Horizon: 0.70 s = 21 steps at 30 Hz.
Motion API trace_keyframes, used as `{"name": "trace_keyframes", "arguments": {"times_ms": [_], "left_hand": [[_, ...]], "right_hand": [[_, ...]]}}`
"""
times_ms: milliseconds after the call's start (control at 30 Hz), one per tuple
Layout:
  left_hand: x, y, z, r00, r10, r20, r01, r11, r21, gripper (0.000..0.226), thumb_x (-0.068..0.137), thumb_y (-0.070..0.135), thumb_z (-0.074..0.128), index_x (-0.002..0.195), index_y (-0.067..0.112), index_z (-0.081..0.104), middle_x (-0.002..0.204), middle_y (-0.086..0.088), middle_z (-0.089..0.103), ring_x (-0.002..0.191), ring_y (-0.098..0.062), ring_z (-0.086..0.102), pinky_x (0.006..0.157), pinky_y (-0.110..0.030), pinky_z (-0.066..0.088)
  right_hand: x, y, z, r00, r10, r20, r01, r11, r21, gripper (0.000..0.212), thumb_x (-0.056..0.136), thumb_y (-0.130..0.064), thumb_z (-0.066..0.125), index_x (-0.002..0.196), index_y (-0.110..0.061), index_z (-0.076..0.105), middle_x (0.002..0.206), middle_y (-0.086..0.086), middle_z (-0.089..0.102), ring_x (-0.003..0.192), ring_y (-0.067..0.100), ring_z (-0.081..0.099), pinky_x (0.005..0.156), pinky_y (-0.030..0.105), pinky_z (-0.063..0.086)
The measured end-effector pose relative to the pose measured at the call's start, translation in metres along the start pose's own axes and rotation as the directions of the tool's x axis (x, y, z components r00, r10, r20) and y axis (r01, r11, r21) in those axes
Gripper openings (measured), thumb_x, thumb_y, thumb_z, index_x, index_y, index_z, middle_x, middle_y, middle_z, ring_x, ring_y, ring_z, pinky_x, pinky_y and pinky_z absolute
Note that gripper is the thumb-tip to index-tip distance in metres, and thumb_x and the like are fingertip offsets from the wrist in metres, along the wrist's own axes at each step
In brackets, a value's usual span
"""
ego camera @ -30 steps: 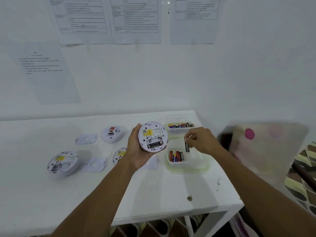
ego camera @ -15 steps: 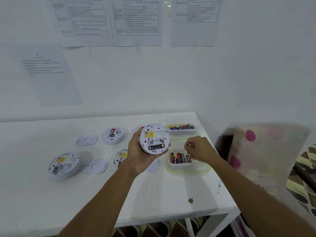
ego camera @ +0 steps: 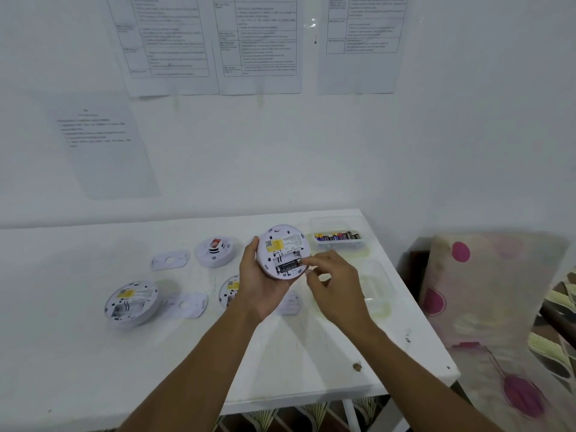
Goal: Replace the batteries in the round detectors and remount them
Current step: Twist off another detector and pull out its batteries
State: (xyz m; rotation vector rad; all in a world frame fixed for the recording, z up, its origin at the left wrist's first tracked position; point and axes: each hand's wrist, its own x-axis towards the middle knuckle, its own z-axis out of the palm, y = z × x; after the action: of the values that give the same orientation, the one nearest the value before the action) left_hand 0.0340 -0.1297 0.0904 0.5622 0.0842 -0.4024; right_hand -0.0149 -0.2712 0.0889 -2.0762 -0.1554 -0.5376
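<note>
Mid-frame, left hand point(ego camera: 258, 288) curled round the upturned detector point(ego camera: 282, 244), right hand point(ego camera: 336, 282) pinching the end of the battery point(ego camera: 288, 265) lying in its bay; risk: a skewed push lets the spring pop it out.

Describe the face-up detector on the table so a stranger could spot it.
On the white table, look toward the wall, left of the left hand. The detector sits right of a flat plate. It alone lies dome up with a red sticker; the rest show yellow-labelled backs.
</note>
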Motion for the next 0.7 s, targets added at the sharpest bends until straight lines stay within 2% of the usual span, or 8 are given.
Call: {"name": "trace_keyframes", "arguments": {"times_ms": [133, 233, 333, 433, 500, 567, 633, 700], "left_hand": [[0.001, -0.002, -0.002, 0.998, 0.065, -0.023, -0.063, 0.995, 0.072, 0.059, 0.098, 0.052, 0.037, 0.136, 0.011, 0.056, 0.133, -0.019, 0.061, 0.12, -0.034, 0.057, 0.1, -0.047, 0.044], [0.0, -0.003, -0.002, 0.993, 0.107, -0.04, -0.101, 0.986, 0.134, 0.057, 0.098, 0.052, 0.035, 0.132, 0.013, 0.059, 0.13, -0.018, 0.063, 0.113, -0.03, 0.061, 0.098, -0.044, 0.046], [0.0, -0.003, -0.002, 0.991, 0.121, -0.051, -0.112, 0.982, 0.155, 0.057, 0.098, 0.052, 0.035, 0.131, 0.012, 0.059, 0.129, -0.019, 0.064, 0.111, -0.03, 0.062, 0.094, -0.044, 0.049], [0.0, -0.002, -0.004, 0.99, 0.129, -0.06, -0.118, 0.98, 0.163, 0.057, 0.1, 0.051, 0.035, 0.134, 0.012, 0.058, 0.13, -0.019, 0.063, 0.115, -0.032, 0.061, 0.095, -0.044, 0.05], [0.002, -0.001, -0.006, 0.99, 0.13, -0.059, -0.119, 0.978, 0.171, 0.057, 0.1, 0.051, 0.034, 0.135, 0.012, 0.057, 0.132, -0.019, 0.062, 0.116, -0.032, 0.06, 0.097, -0.045, 0.048], [0.002, -0.002, -0.007, 0.991, 0.118, -0.057, -0.106, 0.977, 0.187, 0.058, 0.1, 0.051, 0.033, 0.134, 0.011, 0.058, 0.13, -0.02, 0.063, 0.113, -0.032, 0.06, 0.101, -0.045, 0.045], [0.003, -0.003, -0.008, 0.994, 0.099, -0.053, -0.087, 0.976, 0.2, 0.058, 0.101, 0.052, 0.031, 0.131, 0.011, 0.06, 0.126, -0.019, 0.065, 0.111, -0.03, 0.061, 0.103, -0.043, 0.043], [0.005, -0.005, -0.008, 0.995, 0.083, -0.046, -0.073, 0.978, 0.195, 0.059, 0.101, 0.053, 0.03, 0.131, 0.012, 0.059, 0.126, -0.018, 0.066, 0.113, -0.03, 0.06, 0.102, -0.043, 0.044]], "right_hand": [[-0.005, -0.011, 0.009, 0.988, 0.15, -0.042, -0.143, 0.981, 0.131, 0.026, 0.088, -0.002, 0.059, 0.098, -0.022, 0.073, 0.101, -0.01, 0.063, 0.09, -0.011, 0.058, 0.071, 0.01, 0.048], [-0.004, -0.012, 0.012, 0.963, 0.269, 0.019, -0.266, 0.936, 0.23, 0.024, 0.089, -0.006, 0.059, 0.095, -0.026, 0.069, 0.105, -0.014, 0.064, 0.094, -0.007, 0.059, 0.088, 0.027, 0.053], [-0.001, -0.011, 0.013, 0.935, 0.349, 0.065, -0.352, 0.889, 0.293, 0.018, 0.089, -0.01, 0.061, 0.096, -0.025, 0.069, 0.103, -0.012, 0.067, 0.097, 0.002, 0.062, 0.089, 0.042, 0.055], [0.002, -0.012, 0.013, 0.934, 0.353, 0.05, -0.351, 0.888, 0.298, 0.014, 0.087, -0.012, 0.064, 0.089, -0.026, 0.068, 0.096, -0.012, 0.069, 0.095, 0.005, 0.063, 0.088, 0.046, 0.055], [0.004, -0.012, 0.013, 0.946, 0.324, 0.023, -0.316, 0.9, 0.301, 0.012, 0.086, -0.012, 0.066, 0.085, -0.024, 0.068, 0.092, -0.012, 0.069, 0.092, 0.003, 0.063, 0.087, 0.042, 0.056], [0.005, -0.015, 0.011, 0.961, 0.278, -0.009, -0.264, 0.923, 0.279, 0.009, 0.084, -0.012, 0.069, 0.082, -0.021, 0.067, 0.087, -0.01, 0.069, 0.086, 0.0, 0.063, 0.081, 0.029, 0.055], [0.006, -0.019, 0.01, 0.973, 0.23, -0.034, -0.213, 0.941, 0.264, 0.009, 0.082, -0.012, 0.072, 0.08, -0.017, 0.065, 0.082, -0.008, 0.069, 0.08, -0.001, 0.063, 0.068, 0.014, 0.049], [0.008, -0.02, 0.01, 0.978, 0.203, -0.041, -0.184, 0.944, 0.275, 0.012, 0.08, -0.01, 0.074, 0.078, -0.015, 0.064, 0.079, -0.006, 0.069, 0.074, 0.001, 0.064, 0.063, 0.011, 0.048]]}}
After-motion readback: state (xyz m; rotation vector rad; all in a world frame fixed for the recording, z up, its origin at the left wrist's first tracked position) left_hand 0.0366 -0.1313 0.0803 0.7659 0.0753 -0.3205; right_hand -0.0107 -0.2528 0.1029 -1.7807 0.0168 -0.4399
